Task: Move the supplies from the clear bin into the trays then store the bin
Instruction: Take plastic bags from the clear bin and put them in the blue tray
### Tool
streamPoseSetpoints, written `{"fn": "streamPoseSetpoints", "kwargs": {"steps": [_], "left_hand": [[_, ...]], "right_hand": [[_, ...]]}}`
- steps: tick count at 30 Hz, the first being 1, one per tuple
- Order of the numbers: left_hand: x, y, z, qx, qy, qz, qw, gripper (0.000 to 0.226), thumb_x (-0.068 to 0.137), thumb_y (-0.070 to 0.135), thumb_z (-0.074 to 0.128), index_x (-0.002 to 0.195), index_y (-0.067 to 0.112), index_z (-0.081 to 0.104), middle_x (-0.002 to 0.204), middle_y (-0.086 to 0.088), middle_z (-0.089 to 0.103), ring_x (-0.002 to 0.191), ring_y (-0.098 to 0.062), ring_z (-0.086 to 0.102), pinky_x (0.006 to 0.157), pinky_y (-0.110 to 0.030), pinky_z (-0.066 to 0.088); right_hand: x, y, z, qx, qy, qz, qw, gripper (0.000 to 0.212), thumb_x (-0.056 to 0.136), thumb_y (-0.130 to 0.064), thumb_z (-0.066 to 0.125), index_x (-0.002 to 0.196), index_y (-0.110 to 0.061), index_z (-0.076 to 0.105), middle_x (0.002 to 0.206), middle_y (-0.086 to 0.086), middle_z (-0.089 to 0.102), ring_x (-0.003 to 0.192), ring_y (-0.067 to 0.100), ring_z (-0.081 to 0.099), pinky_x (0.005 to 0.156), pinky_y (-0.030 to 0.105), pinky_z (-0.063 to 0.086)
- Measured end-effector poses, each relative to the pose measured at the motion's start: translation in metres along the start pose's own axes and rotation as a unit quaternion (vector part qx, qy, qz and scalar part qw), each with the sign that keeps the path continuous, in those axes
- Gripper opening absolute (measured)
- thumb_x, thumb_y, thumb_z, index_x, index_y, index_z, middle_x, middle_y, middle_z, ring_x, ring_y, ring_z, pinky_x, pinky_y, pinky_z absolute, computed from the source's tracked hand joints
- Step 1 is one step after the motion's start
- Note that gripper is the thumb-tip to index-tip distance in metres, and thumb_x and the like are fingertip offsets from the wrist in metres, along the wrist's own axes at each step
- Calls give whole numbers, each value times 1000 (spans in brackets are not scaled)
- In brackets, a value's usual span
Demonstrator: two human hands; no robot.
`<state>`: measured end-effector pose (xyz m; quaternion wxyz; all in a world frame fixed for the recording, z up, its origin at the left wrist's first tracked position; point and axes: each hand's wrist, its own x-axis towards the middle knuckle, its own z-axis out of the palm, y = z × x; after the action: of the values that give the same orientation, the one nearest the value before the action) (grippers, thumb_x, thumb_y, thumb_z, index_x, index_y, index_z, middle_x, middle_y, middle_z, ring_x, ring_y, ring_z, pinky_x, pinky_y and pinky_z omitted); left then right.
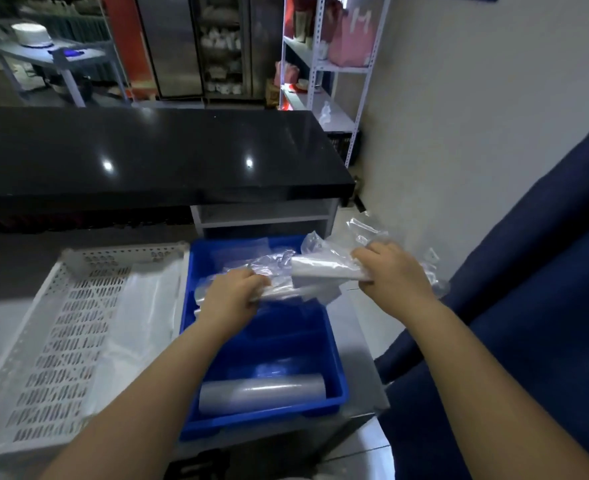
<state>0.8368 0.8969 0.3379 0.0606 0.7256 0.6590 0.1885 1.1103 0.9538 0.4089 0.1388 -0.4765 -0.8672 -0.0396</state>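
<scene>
Both hands grip one bundle of plastic bags (307, 275) above the far end of the blue tray (334, 393); the left hand (232, 294) is closed on its left end, the right hand (388, 268) on its right. The film looks slippery and loose; a slack grip could spill bags over the rim. A roll (262, 393) lies at the tray's near end; plastic, blurred, lines the white tray (54, 327); no clear bin shows.

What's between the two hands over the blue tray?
In the head view, crumpled clear plastic bags span from left hand to right hand.
</scene>
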Motion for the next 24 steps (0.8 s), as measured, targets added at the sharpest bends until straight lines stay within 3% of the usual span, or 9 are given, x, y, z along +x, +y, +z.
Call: {"fn": "streamPoseSetpoints", "kwargs": {"steps": [4,7,13,18,21,24], "left_hand": [[-18,2,12,3,-43,-8,999,44,77,5,61,117,24,62,114,0,61,105,-26,53,82,-39,44],[-27,-3,15,26,-45,-18,998,44,78,6,60,116,30,61,115,4,60,107,-24,52,82,-37,40],[-38,-16,26,45,-126,-49,990,46,85,12,54,126,33,53,127,3,52,115,-24,46,89,-37,36],[-46,-37,-4,38,-51,-42,997,56,76,43,70,128,33,52,126,5,54,118,-22,47,92,-38,41],[-52,-55,-33,50,6,-76,996,52,79,39,70,128,29,54,125,2,56,116,-23,50,92,-39,43],[-62,-68,-52,18,58,-109,992,49,81,31,70,127,27,55,123,2,57,113,-22,50,93,-38,43]], "right_hand": [[1,-4,12,1,-15,28,1000,31,77,-15,67,106,-21,58,107,3,61,97,25,50,69,30,33],[2,-13,26,9,-33,37,999,31,77,-16,67,106,-21,58,109,4,60,97,25,50,70,32,37],[8,-31,44,25,-25,30,999,33,75,-20,71,104,-25,57,106,1,61,95,20,51,72,30,42],[26,-56,56,22,-23,-2,1000,34,75,-16,71,106,-21,57,107,3,62,98,23,51,75,33,43],[40,-85,70,38,-35,-34,998,32,75,-11,68,105,-18,57,106,7,61,95,28,52,73,36,41],[47,-120,95,11,-93,-69,993,34,78,-10,63,109,-19,53,111,8,57,105,30,48,79,37,39]]}}
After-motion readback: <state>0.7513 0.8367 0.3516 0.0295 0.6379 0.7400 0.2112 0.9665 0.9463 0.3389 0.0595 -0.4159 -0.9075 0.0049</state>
